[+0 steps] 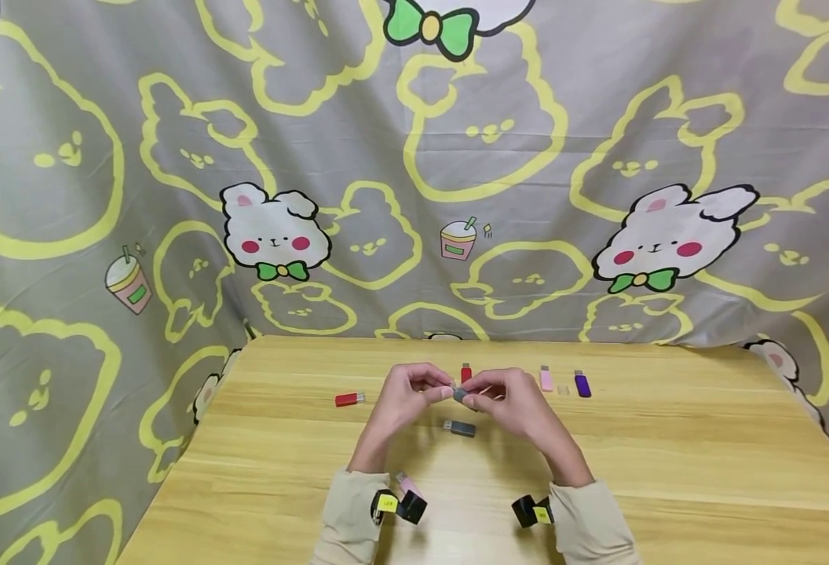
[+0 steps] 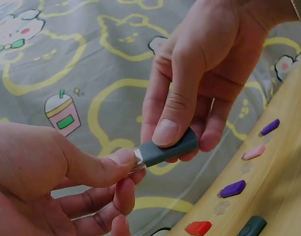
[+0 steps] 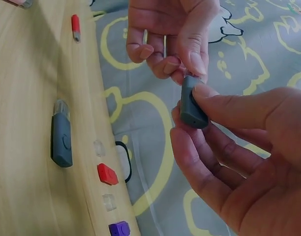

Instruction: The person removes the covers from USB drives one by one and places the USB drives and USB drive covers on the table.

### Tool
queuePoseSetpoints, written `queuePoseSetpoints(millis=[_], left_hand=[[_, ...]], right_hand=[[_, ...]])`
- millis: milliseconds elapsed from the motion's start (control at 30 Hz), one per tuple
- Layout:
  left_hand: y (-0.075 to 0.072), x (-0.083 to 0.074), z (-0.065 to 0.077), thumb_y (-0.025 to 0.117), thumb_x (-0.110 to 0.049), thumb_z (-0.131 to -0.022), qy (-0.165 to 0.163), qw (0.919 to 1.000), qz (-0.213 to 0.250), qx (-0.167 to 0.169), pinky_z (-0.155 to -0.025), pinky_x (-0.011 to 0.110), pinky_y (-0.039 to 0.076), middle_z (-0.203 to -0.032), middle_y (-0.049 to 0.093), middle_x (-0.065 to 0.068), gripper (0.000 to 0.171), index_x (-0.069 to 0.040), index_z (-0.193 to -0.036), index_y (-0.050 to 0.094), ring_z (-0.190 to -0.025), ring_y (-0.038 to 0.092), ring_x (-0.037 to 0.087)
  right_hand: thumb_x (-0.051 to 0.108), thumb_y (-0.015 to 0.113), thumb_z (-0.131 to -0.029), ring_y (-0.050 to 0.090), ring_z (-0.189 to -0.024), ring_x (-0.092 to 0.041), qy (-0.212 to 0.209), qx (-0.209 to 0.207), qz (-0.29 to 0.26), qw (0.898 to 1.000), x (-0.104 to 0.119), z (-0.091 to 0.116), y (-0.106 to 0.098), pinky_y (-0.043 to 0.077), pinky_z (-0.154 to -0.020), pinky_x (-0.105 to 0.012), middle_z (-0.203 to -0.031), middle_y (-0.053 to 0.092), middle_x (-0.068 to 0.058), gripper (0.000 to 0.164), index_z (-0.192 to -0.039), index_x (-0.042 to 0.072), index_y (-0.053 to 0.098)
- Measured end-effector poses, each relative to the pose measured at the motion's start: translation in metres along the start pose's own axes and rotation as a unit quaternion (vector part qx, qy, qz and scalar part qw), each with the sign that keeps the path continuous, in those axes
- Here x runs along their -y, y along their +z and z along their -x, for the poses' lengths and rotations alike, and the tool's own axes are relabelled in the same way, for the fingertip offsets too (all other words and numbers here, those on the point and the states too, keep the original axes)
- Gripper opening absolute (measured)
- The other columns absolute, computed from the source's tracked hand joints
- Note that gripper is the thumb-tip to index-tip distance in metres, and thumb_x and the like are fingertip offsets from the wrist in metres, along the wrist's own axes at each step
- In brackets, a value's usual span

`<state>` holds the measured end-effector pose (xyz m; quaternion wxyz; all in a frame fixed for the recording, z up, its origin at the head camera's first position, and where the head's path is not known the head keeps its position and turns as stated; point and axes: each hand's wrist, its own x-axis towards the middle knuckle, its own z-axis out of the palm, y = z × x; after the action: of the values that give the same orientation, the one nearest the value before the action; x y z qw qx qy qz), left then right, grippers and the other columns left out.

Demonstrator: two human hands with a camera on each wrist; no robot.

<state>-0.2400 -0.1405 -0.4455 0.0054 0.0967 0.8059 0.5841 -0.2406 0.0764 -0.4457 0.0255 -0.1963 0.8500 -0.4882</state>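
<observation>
Between both hands, raised above the table, is a dark grey USB stick [image 2: 172, 150]. My right hand [image 1: 512, 399] pinches its body between thumb and fingers. At the connector end, my left hand [image 1: 409, 399] pinches a clear plastic cap [image 2: 138, 158] between thumb and index finger. The cap sits around or against the metal plug; my fingertips partly hide how far it covers it. A second grey USB stick [image 3: 62, 140], with its clear end showing, lies on the table below the hands.
On the wooden table [image 1: 280, 471] lie a red USB stick [image 1: 348, 399] at left, another red one [image 1: 466, 373] behind the hands, and pink [image 1: 545, 379] and purple [image 1: 582, 384] sticks at right. Loose clear caps [image 3: 108, 202] lie nearby. Another pink stick [image 1: 407, 484] is near my left wrist.
</observation>
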Motion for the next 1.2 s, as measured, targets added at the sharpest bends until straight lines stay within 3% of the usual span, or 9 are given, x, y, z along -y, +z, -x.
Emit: queuePoseSetpoints(millis=[167, 233, 367, 467, 733, 1067, 1200], left_hand=[[-0.019, 0.000, 0.001, 0.077, 0.004, -0.087, -0.011, 0.9940, 0.021, -0.107, -0.062, 0.020, 0.046, -0.086, 0.073, 0.011, 0.007, 0.001, -0.093, 0.076, -0.070, 0.059, 0.011], [-0.024, 0.001, 0.001, 0.077, 0.005, -0.087, -0.006, 0.9916, 0.030, -0.126, -0.060, 0.019, 0.044, -0.087, 0.073, 0.014, 0.007, 0.002, -0.093, 0.076, -0.069, 0.059, 0.012], [-0.024, 0.001, -0.001, 0.078, 0.000, -0.089, 0.008, 0.9966, 0.018, -0.080, -0.063, 0.020, 0.045, -0.090, 0.074, 0.016, 0.007, 0.002, -0.095, 0.076, -0.073, 0.060, 0.013], [-0.019, 0.001, 0.000, 0.078, -0.001, -0.089, 0.009, 0.9986, 0.005, -0.052, -0.066, 0.021, 0.045, -0.089, 0.074, 0.014, 0.004, 0.000, -0.093, 0.076, -0.076, 0.061, 0.016], [-0.018, 0.007, 0.000, 0.079, 0.001, -0.087, 0.001, 0.9976, -0.009, -0.069, -0.066, 0.022, 0.045, -0.088, 0.074, 0.011, 0.004, -0.001, -0.090, 0.076, -0.076, 0.061, 0.018], [-0.011, 0.023, -0.004, 0.075, -0.001, -0.090, -0.018, 0.9974, -0.068, -0.019, -0.074, 0.028, 0.052, -0.088, 0.073, 0.006, 0.005, -0.003, -0.095, 0.076, -0.078, 0.064, 0.016], [-0.007, 0.028, -0.006, 0.075, 0.001, -0.090, -0.028, 0.9969, -0.073, -0.013, -0.073, 0.028, 0.052, -0.086, 0.072, 0.006, 0.006, -0.002, -0.095, 0.076, -0.078, 0.065, 0.021]], right_hand=[[0.004, 0.079, -0.090, 0.067, -0.079, -0.017, 0.046, -0.043, 0.027, 0.998, -0.010, 0.003, -0.014, 0.055, -0.066, -0.028, -0.093, 0.074, -0.003, 0.009, -0.098, 0.009, 0.079], [0.004, 0.078, -0.091, 0.067, -0.082, -0.019, 0.047, -0.060, 0.030, 0.997, -0.014, 0.003, -0.017, 0.055, -0.068, -0.028, -0.093, 0.074, -0.003, 0.010, -0.099, 0.008, 0.079], [0.004, 0.074, -0.093, 0.064, -0.084, -0.019, 0.041, -0.054, 0.024, 0.997, -0.020, 0.002, -0.012, 0.051, -0.068, -0.028, -0.091, 0.073, -0.003, 0.009, -0.102, 0.005, 0.077], [0.002, 0.074, -0.093, 0.062, -0.079, -0.017, 0.060, -0.044, 0.015, 0.997, -0.023, 0.000, -0.002, 0.050, -0.066, -0.027, -0.088, 0.071, -0.003, 0.007, -0.100, 0.003, 0.076], [0.005, 0.081, -0.088, 0.061, -0.069, -0.015, 0.126, -0.076, 0.020, 0.989, -0.033, -0.006, 0.022, 0.049, -0.057, -0.026, -0.080, 0.069, -0.003, 0.007, -0.089, 0.002, 0.074], [0.009, 0.086, -0.083, 0.060, -0.065, -0.011, 0.117, -0.089, 0.081, 0.986, -0.039, -0.012, 0.049, 0.051, -0.062, -0.031, -0.070, 0.067, 0.002, 0.012, -0.082, 0.006, 0.074], [0.011, 0.086, -0.083, 0.058, -0.063, -0.012, 0.120, -0.094, 0.098, 0.983, -0.038, -0.013, 0.053, 0.050, -0.062, -0.032, -0.067, 0.065, 0.004, 0.015, -0.079, 0.008, 0.073]])
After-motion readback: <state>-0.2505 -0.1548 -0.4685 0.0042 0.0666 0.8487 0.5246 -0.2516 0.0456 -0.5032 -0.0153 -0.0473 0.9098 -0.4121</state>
